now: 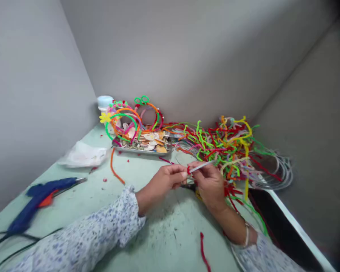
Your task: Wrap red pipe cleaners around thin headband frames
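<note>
My left hand (170, 177) is closed, thumb and finger pinched at a bit of red pipe cleaner (188, 170). The red piece sits at the near end of a thin white strip (202, 166), which slants up to the right. My right hand (212, 187) is closed around the strip, its fingers partly hidden behind it. Under the hands, a dark and yellow tool (191, 186) lies mostly covered. A short red pipe cleaner (204, 251) rests on the table closer to me, and an orange pipe cleaner (115, 168) lies to the left.
A metal tray (141, 151) holds shell-like discs, with pipe-cleaner headbands (127, 117) above it. A tangled pile of pipe cleaners (215, 143) lies right, by coiled clear bands (283, 172). A blue glue gun (35, 204) with its cord, a white packet (83, 155) and a lidded jar (104, 102) are left.
</note>
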A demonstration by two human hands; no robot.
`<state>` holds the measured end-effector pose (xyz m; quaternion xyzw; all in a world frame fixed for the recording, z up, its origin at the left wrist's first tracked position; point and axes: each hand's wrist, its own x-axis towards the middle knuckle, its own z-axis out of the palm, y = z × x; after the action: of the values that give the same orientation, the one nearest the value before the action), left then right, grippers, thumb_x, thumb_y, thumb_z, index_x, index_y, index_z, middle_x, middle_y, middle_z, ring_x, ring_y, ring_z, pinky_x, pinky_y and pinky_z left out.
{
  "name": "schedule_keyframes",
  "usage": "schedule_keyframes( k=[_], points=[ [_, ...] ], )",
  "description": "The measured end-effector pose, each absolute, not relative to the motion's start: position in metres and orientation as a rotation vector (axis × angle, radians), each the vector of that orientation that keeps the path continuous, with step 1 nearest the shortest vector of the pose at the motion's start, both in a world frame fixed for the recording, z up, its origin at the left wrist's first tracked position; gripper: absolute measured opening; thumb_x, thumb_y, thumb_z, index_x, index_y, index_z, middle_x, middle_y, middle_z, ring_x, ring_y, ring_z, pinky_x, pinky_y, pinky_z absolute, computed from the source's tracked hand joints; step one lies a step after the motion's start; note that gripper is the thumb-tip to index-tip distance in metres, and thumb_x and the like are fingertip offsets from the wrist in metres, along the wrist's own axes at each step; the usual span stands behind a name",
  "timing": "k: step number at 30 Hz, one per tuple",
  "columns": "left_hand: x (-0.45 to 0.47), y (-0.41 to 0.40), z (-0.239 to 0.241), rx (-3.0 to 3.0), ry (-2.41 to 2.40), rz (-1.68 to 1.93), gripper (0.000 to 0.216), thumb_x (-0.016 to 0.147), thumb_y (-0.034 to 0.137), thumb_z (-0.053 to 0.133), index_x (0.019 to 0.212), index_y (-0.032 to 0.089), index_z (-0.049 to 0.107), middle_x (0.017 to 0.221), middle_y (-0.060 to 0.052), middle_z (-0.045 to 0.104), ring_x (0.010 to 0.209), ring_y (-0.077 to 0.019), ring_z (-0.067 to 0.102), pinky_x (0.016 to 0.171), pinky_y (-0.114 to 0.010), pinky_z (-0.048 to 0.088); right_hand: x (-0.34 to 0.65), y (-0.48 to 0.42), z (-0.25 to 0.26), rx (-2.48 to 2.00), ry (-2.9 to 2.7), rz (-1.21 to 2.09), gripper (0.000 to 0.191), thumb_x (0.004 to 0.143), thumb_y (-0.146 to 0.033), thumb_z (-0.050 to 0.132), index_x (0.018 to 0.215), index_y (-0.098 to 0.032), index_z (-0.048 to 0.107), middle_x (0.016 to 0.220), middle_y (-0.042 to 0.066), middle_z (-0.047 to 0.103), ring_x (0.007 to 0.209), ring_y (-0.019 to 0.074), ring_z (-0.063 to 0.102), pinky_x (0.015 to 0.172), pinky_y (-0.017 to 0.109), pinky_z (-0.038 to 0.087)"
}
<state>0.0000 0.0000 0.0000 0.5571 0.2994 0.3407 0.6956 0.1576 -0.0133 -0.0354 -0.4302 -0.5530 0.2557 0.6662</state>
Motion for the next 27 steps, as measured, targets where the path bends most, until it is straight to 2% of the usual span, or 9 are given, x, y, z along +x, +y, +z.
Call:
schedule_keyframes(
  k=[9, 14, 17, 20, 24, 27],
  points=[
    [0.002, -0.006, 0.005, 1.076, 0.612, 0.759, 0.019, 0.076, 0.029, 0.064, 0.072, 0.012, 0.056, 0.063, 0.003, 0.051, 0.046, -0.0039, 0.028, 0.045, -0.024, 0.013, 0.154, -0.012, -0.030, -0.934, -1.214, 0.634, 0.007, 0.075, -0.027, 0.072, 0.078, -0.022, 0.069, 0.079, 0.002, 0.074, 0.075, 0.0193, 0.069, 0.074, 0.036, 0.055],
    [0.004, -0.007, 0.008, 1.087, 0.622, 0.788, 0.016, 0.076, 0.027, 0.064, 0.075, 0.012, 0.060, 0.063, 0.002, 0.053, 0.046, -0.0040, 0.030, 0.045, -0.024, 0.014, 0.154, -0.012, -0.027, -0.956, -1.183, 0.646, 0.008, 0.076, -0.027, 0.072, 0.079, -0.022, 0.068, 0.079, 0.002, 0.074, 0.074, 0.0194, 0.069, 0.071, 0.035, 0.055],
    [0.004, -0.009, 0.014, 1.152, 0.646, 0.861, 0.016, 0.078, 0.027, 0.063, 0.083, 0.012, 0.063, 0.064, 0.003, 0.052, 0.048, -0.0046, 0.032, 0.046, -0.022, 0.019, 0.154, -0.013, -0.026, -1.000, -1.216, 0.628, 0.011, 0.080, -0.027, 0.068, 0.090, -0.022, 0.068, 0.089, 0.004, 0.073, 0.080, 0.0195, 0.068, 0.072, 0.035, 0.055],
    [0.003, -0.011, 0.021, 1.286, 0.725, 1.007, 0.017, 0.081, 0.028, 0.061, 0.089, 0.014, 0.065, 0.067, 0.002, 0.055, 0.052, -0.0061, 0.038, 0.050, -0.020, 0.029, 0.156, -0.015, -0.028, -1.018, -1.298, 0.473, 0.014, 0.085, -0.026, 0.062, 0.098, -0.023, 0.066, 0.100, 0.006, 0.068, 0.093, 0.0203, 0.064, 0.081, 0.037, 0.052],
    [-0.001, -0.010, 0.015, 1.715, 0.898, 1.303, 0.015, 0.086, 0.025, 0.057, 0.093, 0.015, 0.067, 0.087, -0.004, 0.064, 0.077, -0.0136, 0.055, 0.070, -0.025, 0.043, 0.160, -0.018, -0.033, -0.991, -1.377, 0.150, 0.012, 0.086, -0.021, 0.060, 0.098, -0.023, 0.061, 0.099, 0.006, 0.060, 0.099, 0.0217, 0.058, 0.090, 0.042, 0.046],
    [-0.005, -0.005, 0.001, 2.106, 0.936, 1.383, 0.016, 0.089, 0.019, 0.052, 0.097, 0.016, 0.066, 0.079, -0.003, 0.060, 0.072, -0.0127, 0.054, 0.068, -0.024, 0.042, 0.161, -0.021, -0.033, -0.981, -1.445, -0.009, 0.014, 0.085, -0.019, 0.058, 0.098, -0.022, 0.060, 0.098, 0.006, 0.059, 0.097, 0.0225, 0.057, 0.089, 0.043, 0.045]
  ],
)
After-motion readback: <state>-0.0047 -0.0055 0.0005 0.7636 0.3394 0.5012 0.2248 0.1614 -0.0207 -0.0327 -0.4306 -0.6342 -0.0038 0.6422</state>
